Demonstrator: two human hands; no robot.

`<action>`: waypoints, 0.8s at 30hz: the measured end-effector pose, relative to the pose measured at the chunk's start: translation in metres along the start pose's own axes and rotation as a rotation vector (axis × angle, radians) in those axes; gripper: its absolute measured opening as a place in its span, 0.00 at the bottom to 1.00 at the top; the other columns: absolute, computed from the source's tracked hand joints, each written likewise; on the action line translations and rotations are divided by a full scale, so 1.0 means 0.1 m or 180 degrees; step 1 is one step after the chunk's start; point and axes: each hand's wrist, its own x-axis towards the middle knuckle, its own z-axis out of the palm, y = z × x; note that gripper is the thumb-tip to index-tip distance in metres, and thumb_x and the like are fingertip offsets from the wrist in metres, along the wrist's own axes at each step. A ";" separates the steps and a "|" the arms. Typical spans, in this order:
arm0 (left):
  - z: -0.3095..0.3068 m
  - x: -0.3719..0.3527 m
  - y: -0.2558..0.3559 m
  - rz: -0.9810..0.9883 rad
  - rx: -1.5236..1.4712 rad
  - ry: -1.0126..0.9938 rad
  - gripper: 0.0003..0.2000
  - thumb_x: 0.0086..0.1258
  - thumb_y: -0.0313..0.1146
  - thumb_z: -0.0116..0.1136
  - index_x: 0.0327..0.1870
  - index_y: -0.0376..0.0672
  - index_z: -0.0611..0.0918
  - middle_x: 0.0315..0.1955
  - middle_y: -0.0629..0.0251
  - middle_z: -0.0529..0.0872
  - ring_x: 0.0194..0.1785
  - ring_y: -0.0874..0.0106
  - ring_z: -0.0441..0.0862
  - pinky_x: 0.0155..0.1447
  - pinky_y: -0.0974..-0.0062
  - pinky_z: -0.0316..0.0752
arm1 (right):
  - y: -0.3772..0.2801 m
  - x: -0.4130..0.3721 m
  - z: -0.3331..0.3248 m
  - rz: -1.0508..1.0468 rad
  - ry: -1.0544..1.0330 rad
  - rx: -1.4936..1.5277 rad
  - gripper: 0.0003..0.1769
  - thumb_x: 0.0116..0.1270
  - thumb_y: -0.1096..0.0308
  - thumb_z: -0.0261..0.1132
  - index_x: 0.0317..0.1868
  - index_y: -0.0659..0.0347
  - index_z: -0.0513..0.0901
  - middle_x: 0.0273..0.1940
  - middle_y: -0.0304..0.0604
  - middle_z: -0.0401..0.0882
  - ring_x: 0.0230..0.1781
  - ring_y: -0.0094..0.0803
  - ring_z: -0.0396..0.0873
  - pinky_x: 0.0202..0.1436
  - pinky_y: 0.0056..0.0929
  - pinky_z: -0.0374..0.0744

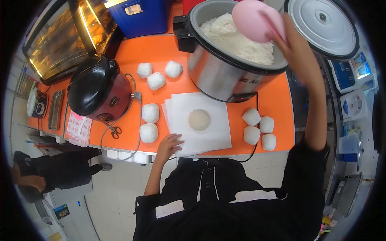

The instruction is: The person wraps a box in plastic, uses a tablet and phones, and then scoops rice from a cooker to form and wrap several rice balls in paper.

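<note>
A pink scoop (257, 20) is in my right hand (283, 36), its fingers closed round the handle, over a big silver cooker (217, 74) full of white rice (229, 38). On the white paper sheets (183, 108) in front of me lies a round mound of rice (199, 120). My left hand (169, 145) rests at the lower left corner of the sheets, fingers apart. White wrapped bundles stand to both sides: two (150, 113) left of the paper, three (156, 80) behind them, and several (252, 135) at the right.
A closed red and black cooker (94, 90) stands at the left with its cable, near scissors (116, 131). Behind are a lit glass food case (56, 44) and a blue box (138, 18). A metal lid (321, 24) lies back right. Another person (52, 172) is at the left.
</note>
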 end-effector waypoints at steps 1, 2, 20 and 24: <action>0.02 0.02 -0.03 -0.0118 -0.0361 0.0046 0.15 0.44 0.31 0.67 0.37 0.51 0.86 0.50 0.72 0.80 0.55 0.65 0.72 0.58 0.69 0.69 | 0.43 0.34 0.04 -0.0303 -0.0519 -0.0550 0.20 0.67 0.60 0.56 0.55 0.60 0.67 0.44 0.55 0.75 0.43 0.49 0.75 0.45 0.35 0.73; 0.02 0.00 -0.03 -0.0142 -0.0363 0.0010 0.15 0.44 0.31 0.67 0.37 0.51 0.86 0.50 0.72 0.80 0.55 0.65 0.72 0.58 0.69 0.69 | 0.76 0.52 0.15 -0.0606 -0.1061 -0.1083 0.20 0.66 0.59 0.57 0.54 0.60 0.68 0.44 0.54 0.75 0.42 0.48 0.75 0.45 0.36 0.73; 0.16 0.02 0.23 0.0249 -0.0272 0.1750 0.35 0.45 0.36 0.69 0.57 0.40 0.68 0.58 0.54 0.69 0.60 0.56 0.65 0.65 0.60 0.56 | -0.08 -2.47 2.99 0.0524 -0.0862 0.1330 0.12 0.48 0.73 0.63 0.36 0.60 0.76 0.35 0.43 0.73 0.39 0.40 0.74 0.40 0.35 0.74; 0.42 0.31 0.21 -0.0303 0.0598 0.1553 0.46 0.44 0.36 0.69 0.65 0.37 0.55 0.63 0.48 0.59 0.65 0.51 0.57 0.68 0.58 0.53 | -0.04 -2.71 3.11 -0.0155 -0.0555 0.1055 0.10 0.47 0.75 0.59 0.33 0.61 0.76 0.34 0.43 0.73 0.38 0.39 0.73 0.38 0.35 0.73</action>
